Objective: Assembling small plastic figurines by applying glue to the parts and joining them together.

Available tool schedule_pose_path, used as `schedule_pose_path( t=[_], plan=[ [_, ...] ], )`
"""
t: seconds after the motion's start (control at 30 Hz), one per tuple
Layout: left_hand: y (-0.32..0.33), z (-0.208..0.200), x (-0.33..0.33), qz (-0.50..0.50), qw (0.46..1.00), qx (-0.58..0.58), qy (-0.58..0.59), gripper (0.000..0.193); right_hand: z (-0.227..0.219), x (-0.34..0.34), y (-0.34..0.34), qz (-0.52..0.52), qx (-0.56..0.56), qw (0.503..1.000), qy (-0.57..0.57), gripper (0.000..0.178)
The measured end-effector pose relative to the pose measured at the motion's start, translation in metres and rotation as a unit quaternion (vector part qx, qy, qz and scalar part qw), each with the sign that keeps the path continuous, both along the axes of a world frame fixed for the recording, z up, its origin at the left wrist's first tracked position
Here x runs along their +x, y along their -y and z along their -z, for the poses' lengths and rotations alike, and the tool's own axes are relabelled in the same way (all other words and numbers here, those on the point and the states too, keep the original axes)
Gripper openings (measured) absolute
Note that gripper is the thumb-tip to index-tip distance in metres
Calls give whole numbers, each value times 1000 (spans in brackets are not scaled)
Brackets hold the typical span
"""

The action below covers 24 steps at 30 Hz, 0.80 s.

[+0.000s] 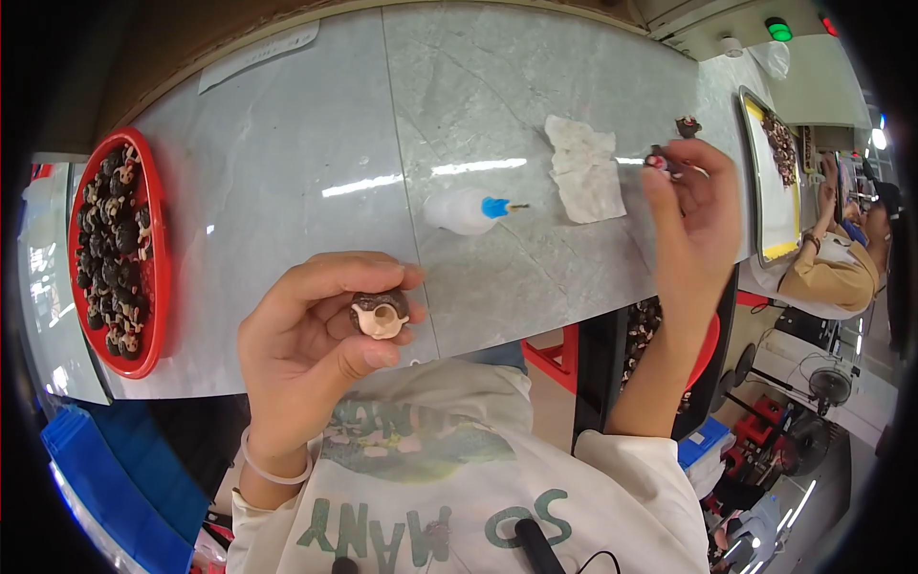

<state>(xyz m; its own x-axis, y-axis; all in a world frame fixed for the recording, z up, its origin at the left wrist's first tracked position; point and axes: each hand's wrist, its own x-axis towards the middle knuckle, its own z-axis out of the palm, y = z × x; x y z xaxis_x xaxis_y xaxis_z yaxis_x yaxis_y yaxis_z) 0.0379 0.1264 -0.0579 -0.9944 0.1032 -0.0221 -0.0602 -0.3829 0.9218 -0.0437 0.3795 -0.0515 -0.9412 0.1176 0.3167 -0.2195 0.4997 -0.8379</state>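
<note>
2 small pieces are in your grasp, 1 per hand. Nearest you is your pale shirt [421,488] with green lettering. Your left hand [311,335], a white band [275,469] at its wrist, grips a head piece [381,318] between thumb and fingers by the table's near edge; it is dark brown and beige, its round hollow turned toward you. Low on your right, a black crate [597,368] holds more pieces.

Out to the right, your right hand [705,203] pinches a dark piece [660,161] with a red patch between thumb and fingers. Between your 2 hands, a white bottle [459,210] lies on the grey table [287,210], its blue cap pointing right toward crumpled paper [585,172]. At far left, a red tray [161,297] is heaped with dark and beige pieces.

Just past your right hand, 1 loose piece [688,126] rests on the table. Beyond, a yellow-edged tray [782,251] holds brown pieces. Farther off, you have a co-worker [830,277] in tan at right.
</note>
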Motion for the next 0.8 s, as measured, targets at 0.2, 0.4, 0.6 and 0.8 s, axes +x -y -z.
schedule_pose_path(
  t=[0.2,0.4,0.6,0.8],
  plan=[
    [1,2,-4,31,999,19,-22,38,-33,27,25,-142,-168,973,63,23],
    [1,0,-2,25,999,32,16,36,-27,35,59,-350,-138,926,40,30],
    [0,5,-2,2,998,-8,-64,36,-28,43,75,-340,-130,929,64,32],
    [2,7,0,-46,955,-237,-172,50,-21,47,83,-317,2,941,-115,32]
  ],
)
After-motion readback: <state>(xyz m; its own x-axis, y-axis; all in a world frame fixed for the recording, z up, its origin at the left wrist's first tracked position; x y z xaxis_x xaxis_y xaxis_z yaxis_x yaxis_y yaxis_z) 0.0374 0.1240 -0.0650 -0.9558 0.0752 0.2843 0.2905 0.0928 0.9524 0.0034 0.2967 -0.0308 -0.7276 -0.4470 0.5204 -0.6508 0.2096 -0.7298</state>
